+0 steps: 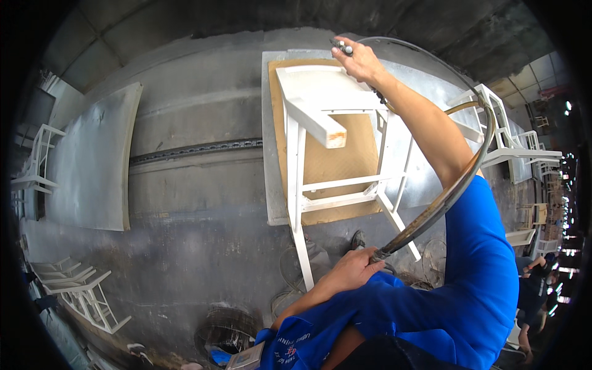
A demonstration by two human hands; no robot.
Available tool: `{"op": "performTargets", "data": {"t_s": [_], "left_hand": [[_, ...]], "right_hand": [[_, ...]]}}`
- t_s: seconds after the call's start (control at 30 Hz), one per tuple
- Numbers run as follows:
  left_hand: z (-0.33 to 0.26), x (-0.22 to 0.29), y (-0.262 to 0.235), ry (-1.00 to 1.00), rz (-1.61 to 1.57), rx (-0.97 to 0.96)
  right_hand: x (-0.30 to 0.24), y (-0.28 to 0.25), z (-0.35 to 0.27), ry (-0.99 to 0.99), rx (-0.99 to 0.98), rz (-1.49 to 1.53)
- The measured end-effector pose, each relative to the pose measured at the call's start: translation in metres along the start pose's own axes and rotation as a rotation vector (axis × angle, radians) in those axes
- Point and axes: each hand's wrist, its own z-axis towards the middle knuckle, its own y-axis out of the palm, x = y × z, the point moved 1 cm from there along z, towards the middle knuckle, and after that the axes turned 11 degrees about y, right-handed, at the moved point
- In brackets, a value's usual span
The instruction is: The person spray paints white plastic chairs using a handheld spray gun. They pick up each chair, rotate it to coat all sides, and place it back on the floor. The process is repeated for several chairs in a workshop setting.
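Observation:
My right hand (pixel 361 63) is stretched out beyond the far side of a white wooden chair, its fingers closed around a small metal spray gun (pixel 342 47). A dark hose (pixel 456 200) loops from that side, past my right arm, down to my left hand. Near my body, my left hand (pixel 353 269) is closed on the hose's lower end. The white chair (pixel 302 98) is tipped over on a brown cardboard sheet (pixel 345 159), with legs jutting toward me. One blunt end of its frame shows a bare, orange-brown patch.
A grey board (pixel 276 206) lies under the cardboard. Another grey panel (pixel 92 163) stands at the left. More white chairs stand at the lower left (pixel 89 293) and right (pixel 493 123). A dark round tub (pixel 225 330) sits near me. A person in dark clothes (pixel 533 290) is far right.

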Motion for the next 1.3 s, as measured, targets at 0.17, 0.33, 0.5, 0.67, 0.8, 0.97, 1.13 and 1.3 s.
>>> {"op": "performTargets", "data": {"t_s": [0.17, 0.33, 0.5, 0.67, 0.8, 0.97, 1.13, 1.3], "left_hand": [[0.004, 0.008, 0.021, 0.007, 0.002, -0.065], [0.016, 0.023, 0.043, 0.164, -0.019, -0.079], [0.045, 0.024, 0.098, 0.348, 0.011, -0.211], [0.044, 0.004, 0.166, 0.263, 0.006, -0.086], [0.026, 0.004, 0.219, 0.175, 0.024, 0.087], [0.004, 0.010, 0.233, 0.119, 0.082, 0.079], [-0.024, 0.016, 0.207, 0.090, 0.116, 0.086], [-0.066, 0.019, 0.181, 0.018, 0.106, 0.121]], "right_hand": [[-0.003, -0.052, -0.033, -0.093, 0.044, -0.020], [-0.007, -0.169, -0.132, -0.315, 0.187, -0.046], [0.039, -0.243, -0.268, -0.300, 0.242, 0.223], [0.139, -0.214, -0.344, -0.403, 0.048, 0.177], [0.198, -0.175, -0.355, -0.091, -0.031, 0.337], [0.203, -0.152, -0.330, -0.121, 0.120, 0.338], [0.167, -0.127, -0.321, -0.101, 0.082, 0.389], [0.118, -0.094, -0.329, -0.113, 0.019, 0.374]]}}
